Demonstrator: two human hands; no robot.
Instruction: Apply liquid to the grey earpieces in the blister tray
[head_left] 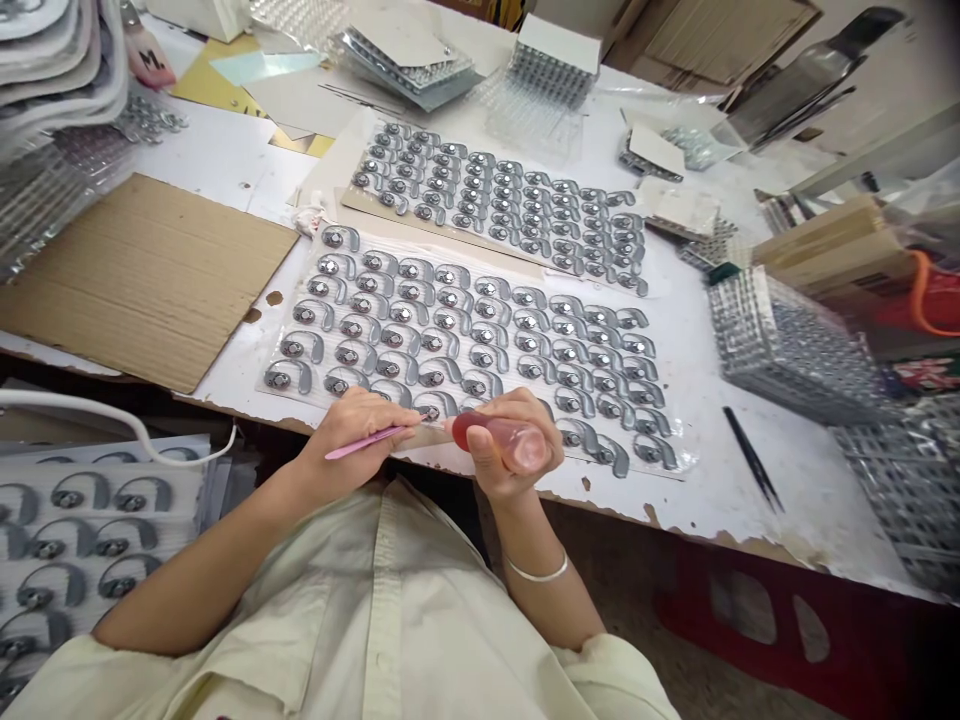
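My left hand (352, 440) is closed around a thin pink stick (367, 442), whose tip points right toward the front row of a clear tray (679, 455). The tray holds several rows of grey hook-shaped parts (420, 325) with metal centres. My right hand (510, 440) grips a small clear bottle with a red cap (506, 440), held sideways just above the tray's front edge. The red cap sits close to the stick's tip. A silver bangle (536, 573) circles my right wrist. A second filled tray (495, 205) lies behind the first.
A cardboard sheet (142, 275) lies at the left. Black tweezers (752, 460) rest on the white table at the right. Stacks of clear blister trays (795, 345) stand at the right and back. More filled trays (82, 540) sit low at my left.
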